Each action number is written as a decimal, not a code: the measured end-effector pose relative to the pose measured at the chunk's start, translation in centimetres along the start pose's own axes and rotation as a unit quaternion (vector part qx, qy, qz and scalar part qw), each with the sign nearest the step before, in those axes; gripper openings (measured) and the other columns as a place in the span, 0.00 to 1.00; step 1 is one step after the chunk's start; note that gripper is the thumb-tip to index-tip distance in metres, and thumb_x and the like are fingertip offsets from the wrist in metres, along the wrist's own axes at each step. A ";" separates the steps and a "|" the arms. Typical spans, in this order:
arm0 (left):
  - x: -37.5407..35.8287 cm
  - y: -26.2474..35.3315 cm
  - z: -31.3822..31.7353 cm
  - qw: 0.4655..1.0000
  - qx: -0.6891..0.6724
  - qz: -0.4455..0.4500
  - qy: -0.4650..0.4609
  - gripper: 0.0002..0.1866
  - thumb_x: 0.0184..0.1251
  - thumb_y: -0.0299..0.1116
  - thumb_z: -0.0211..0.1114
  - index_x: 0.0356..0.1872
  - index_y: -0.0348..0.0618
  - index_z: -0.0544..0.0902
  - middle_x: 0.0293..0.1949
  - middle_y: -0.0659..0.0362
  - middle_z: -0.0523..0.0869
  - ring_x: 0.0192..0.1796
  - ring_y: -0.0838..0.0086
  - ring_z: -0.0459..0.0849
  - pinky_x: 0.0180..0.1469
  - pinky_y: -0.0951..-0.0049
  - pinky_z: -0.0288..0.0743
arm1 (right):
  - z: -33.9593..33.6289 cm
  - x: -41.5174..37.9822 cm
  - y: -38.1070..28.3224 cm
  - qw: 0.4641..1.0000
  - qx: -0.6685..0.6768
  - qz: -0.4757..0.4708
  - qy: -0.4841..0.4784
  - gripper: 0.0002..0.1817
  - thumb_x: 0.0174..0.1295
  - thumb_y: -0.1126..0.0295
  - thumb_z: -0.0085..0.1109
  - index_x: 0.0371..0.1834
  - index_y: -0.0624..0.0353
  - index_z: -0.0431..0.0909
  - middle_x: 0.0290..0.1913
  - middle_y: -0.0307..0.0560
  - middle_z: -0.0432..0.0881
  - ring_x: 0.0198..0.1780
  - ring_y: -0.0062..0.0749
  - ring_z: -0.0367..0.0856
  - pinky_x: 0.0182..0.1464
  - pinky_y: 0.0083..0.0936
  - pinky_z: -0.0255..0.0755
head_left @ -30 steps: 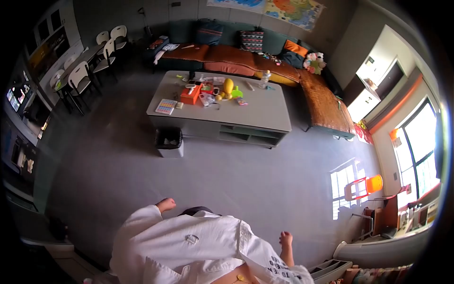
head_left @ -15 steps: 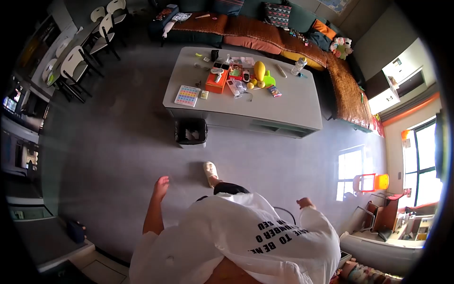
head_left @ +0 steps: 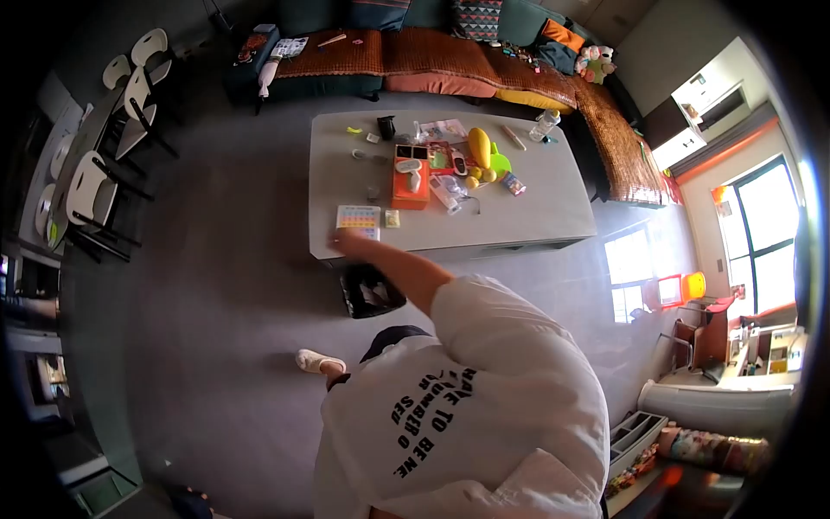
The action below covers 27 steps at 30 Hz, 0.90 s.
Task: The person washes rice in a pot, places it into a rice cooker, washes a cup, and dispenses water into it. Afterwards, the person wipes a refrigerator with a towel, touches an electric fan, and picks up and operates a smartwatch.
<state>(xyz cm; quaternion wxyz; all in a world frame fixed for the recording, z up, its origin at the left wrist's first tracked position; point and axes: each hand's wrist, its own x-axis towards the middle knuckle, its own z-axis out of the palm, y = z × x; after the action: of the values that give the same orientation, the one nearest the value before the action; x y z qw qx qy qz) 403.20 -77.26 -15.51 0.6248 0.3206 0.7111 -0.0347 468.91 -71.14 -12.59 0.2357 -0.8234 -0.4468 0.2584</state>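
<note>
My right hand (head_left: 347, 244) reaches across my body to the near left corner of the grey coffee table (head_left: 519, 221). It is over or against the lower edge of a flat white item with rows of coloured squares (head_left: 359, 218). The hand is smeared by motion, so I cannot see whether its fingers hold anything. Right beside the white item lies a small yellowish packet (head_left: 392, 219). An orange box (head_left: 410, 195) with a white handheld device (head_left: 411, 173) on top stands farther in. My left hand is out of view.
Below the table's near edge stands a black-lined bin (head_left: 367, 294), close to my foot (head_left: 318, 362). Bottles, yellow toys (head_left: 480, 149) and packets cover the table's middle. A corner sofa (head_left: 437, 56) runs behind, with white chairs (head_left: 86, 190) at left.
My right arm has swung across to the left, onto the table's near corner. My left hand has left view. I have stepped closer to the table and turned.
</note>
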 end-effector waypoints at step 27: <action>29.0 80.1 -11.2 0.952 0.235 0.176 -0.090 0.21 0.61 0.31 0.58 0.57 0.48 0.74 0.33 0.62 0.81 0.29 0.77 0.79 0.26 0.77 0.68 | 5.5 13.4 1.4 0.886 -0.081 0.455 -0.027 0.22 0.58 0.48 0.53 0.39 0.57 0.83 0.39 0.58 0.84 0.46 0.48 0.83 0.46 0.37 0.76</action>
<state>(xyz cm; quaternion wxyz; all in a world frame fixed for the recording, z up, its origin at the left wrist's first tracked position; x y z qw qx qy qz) 433.07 3.16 -11.37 0.5894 0.5740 0.5560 -0.1184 472.46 -59.49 -20.50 0.0129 -0.9453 -0.0485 0.3223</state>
